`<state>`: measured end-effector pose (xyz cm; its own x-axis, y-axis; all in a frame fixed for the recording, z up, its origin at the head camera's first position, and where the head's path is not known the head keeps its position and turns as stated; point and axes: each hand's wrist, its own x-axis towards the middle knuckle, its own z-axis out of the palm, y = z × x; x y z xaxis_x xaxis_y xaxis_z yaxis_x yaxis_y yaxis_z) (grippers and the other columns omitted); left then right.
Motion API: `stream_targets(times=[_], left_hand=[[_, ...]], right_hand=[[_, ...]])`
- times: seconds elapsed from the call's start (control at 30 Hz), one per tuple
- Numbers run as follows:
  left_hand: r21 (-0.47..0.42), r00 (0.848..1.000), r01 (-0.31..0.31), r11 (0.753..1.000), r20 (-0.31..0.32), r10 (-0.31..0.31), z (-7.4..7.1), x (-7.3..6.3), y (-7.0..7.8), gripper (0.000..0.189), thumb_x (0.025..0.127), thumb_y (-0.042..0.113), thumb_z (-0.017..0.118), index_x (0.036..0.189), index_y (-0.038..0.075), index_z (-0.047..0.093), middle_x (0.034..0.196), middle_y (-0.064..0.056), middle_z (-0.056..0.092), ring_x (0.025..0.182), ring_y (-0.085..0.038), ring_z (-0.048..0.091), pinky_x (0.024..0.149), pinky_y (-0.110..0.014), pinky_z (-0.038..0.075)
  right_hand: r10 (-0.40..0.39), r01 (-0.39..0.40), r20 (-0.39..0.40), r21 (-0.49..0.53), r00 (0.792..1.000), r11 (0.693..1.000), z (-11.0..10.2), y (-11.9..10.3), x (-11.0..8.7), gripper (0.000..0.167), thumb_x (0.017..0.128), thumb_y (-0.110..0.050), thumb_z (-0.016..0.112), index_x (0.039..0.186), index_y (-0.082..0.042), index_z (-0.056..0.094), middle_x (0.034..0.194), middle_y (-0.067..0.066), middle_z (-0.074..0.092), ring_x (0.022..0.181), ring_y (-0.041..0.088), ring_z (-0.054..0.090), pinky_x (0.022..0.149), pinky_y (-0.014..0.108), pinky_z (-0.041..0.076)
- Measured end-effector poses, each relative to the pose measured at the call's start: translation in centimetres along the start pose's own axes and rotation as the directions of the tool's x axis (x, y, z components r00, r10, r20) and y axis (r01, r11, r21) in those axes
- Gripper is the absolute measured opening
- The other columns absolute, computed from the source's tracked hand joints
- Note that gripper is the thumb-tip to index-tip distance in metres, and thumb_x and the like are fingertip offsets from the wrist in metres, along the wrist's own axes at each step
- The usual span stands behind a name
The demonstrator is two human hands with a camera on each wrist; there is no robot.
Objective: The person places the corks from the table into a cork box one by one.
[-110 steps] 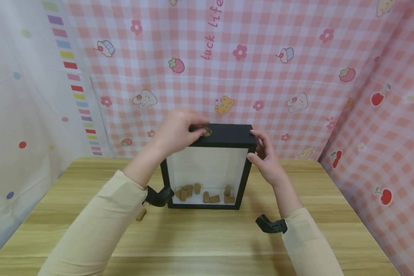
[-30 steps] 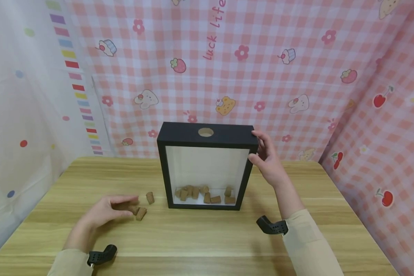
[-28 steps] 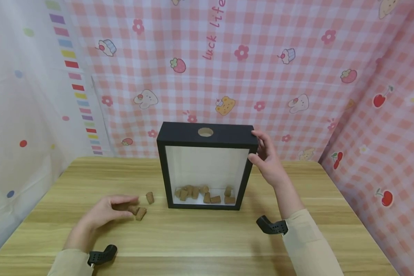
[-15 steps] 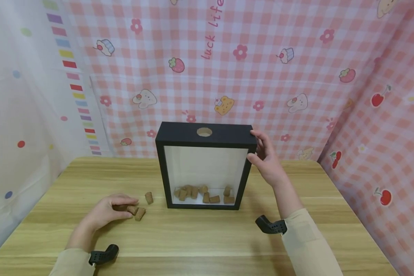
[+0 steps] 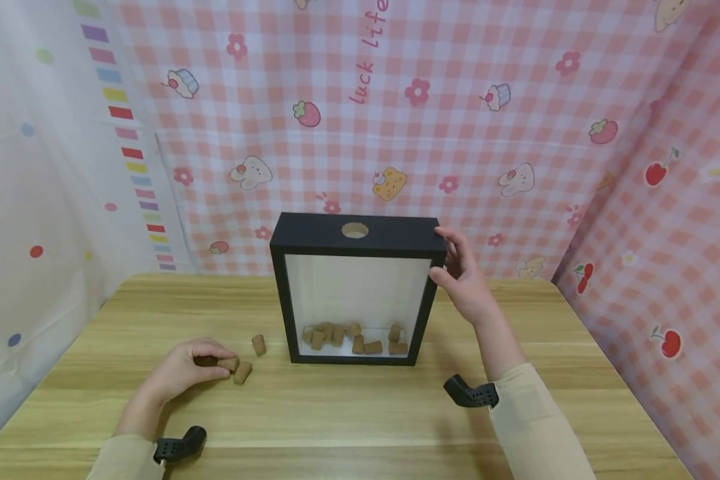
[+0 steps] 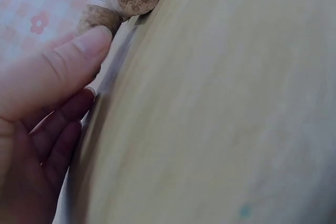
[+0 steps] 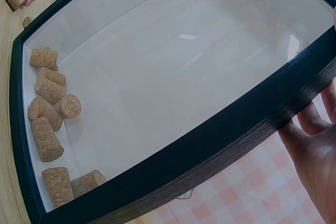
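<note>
My left hand (image 5: 189, 367) is low on the left side of the table, its thumb and fingers pinching a wine cork (image 6: 100, 18). Against that cork lies a second cork (image 5: 243, 373), and a third cork (image 5: 259, 345) sits a little farther back. In the middle stands an upright black shadow box (image 5: 396, 233) with a clear front and a round hole (image 5: 355, 231) in its top. Several corks (image 7: 48, 137) lie along the box's bottom inside. My right hand (image 5: 471, 283) grips the box's upper right corner, thumb at the front edge; some fingers are hidden behind it.
The wooden table (image 5: 348, 427) carries the box and the loose corks. Behind it hangs a pink checked cloth (image 5: 456, 133), with a white dotted cloth (image 5: 42, 187) at the left. Each wrist wears a black camera mount (image 5: 471, 391).
My left hand has come down from the hole in the box's top to the corks at left, and its fingers have closed on one. Another cork lies inside. The right hand stays put.
</note>
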<state>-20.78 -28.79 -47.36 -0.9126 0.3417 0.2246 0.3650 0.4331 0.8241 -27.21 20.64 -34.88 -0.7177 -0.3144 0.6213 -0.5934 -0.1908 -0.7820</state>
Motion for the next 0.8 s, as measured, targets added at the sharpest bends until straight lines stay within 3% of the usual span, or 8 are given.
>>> stream_targets(times=[0.27,0.4,0.63,0.8], left_hand=[[0.033,0.999,-0.002,0.999,-0.036,0.003,-0.47,-0.3,0.37,0.023,0.083,0.005,0.08,0.105,0.001,0.076,0.105,-0.011,0.07,0.095,-0.007,0.061,0.083,-0.022,0.051],[-0.002,0.999,-0.008,1.0,-0.036,0.008,-0.64,-0.43,0.58,0.023,0.085,0.003,0.077,0.107,-0.002,0.074,0.107,-0.012,0.069,0.095,-0.004,0.062,0.08,-0.02,0.052],[-0.08,0.996,-0.091,0.993,-0.027,0.089,-0.67,-0.31,0.57,0.024,0.086,-0.005,0.072,0.11,-0.009,0.07,0.105,-0.005,0.069,0.094,-0.005,0.063,0.079,-0.018,0.054],[-0.061,0.997,-0.075,0.995,-0.032,0.073,-0.92,-0.16,0.88,0.024,0.087,-0.003,0.072,0.11,-0.009,0.07,0.104,-0.002,0.069,0.093,-0.004,0.063,0.078,-0.018,0.054]], right_hand=[[0.007,-0.007,-0.007,-0.007,1.0,1.0,0.05,-0.06,-0.05,0.056,0.092,-0.034,0.072,0.14,-0.028,0.045,0.141,0.0,0.05,0.124,0.017,0.047,0.096,0.026,0.043],[0.001,-0.001,-0.003,-0.003,1.0,1.0,0.04,-0.07,-0.01,0.056,0.092,-0.033,0.072,0.141,-0.027,0.045,0.14,0.0,0.051,0.122,0.017,0.048,0.095,0.026,0.043],[-0.001,0.001,0.002,0.004,1.0,1.0,0.04,-0.05,0.01,0.055,0.093,-0.03,0.072,0.141,-0.028,0.045,0.14,0.0,0.051,0.122,0.017,0.048,0.095,0.027,0.043],[-0.007,0.007,0.007,0.014,1.0,1.0,0.02,0.0,0.02,0.055,0.093,-0.03,0.072,0.141,-0.027,0.045,0.141,0.001,0.05,0.122,0.018,0.048,0.093,0.026,0.044]])
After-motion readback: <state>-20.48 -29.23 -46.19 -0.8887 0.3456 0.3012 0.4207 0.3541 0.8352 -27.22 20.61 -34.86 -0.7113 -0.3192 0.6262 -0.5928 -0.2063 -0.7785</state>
